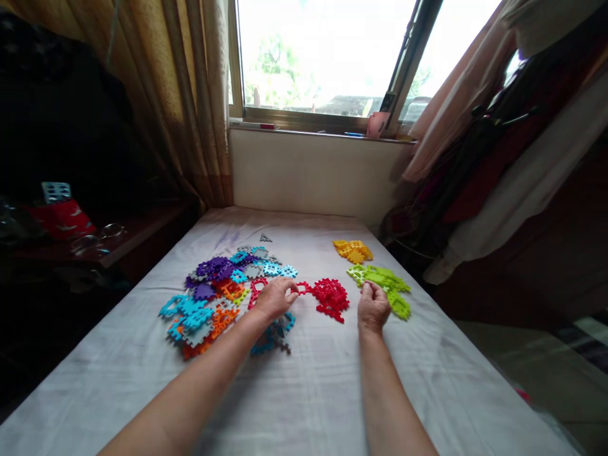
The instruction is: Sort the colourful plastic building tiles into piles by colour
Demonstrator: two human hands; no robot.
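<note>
Between thumb and fingers my left hand (277,298) grips a small red piece (303,288), just left of the red pile (331,296). My right hand (373,306) has its fingers closed beside the lime green pile (387,282); what they hold, if anything, is too small to make out. Yellow pieces (354,251) lie behind the green ones. Left of my left hand spreads a mixed pile with purple (216,268), light blue (192,311) and orange pieces (223,321). Another red piece (258,287) and dark blue pieces (266,339) lie around my left hand and forearm.
The pieces lie on a pale cloth-covered surface (304,392). A grey triangular piece (265,238) sits near its back. A dark side table (142,231) with glasses (97,239) and a red container (64,218) is at left. Clothes hang on the right.
</note>
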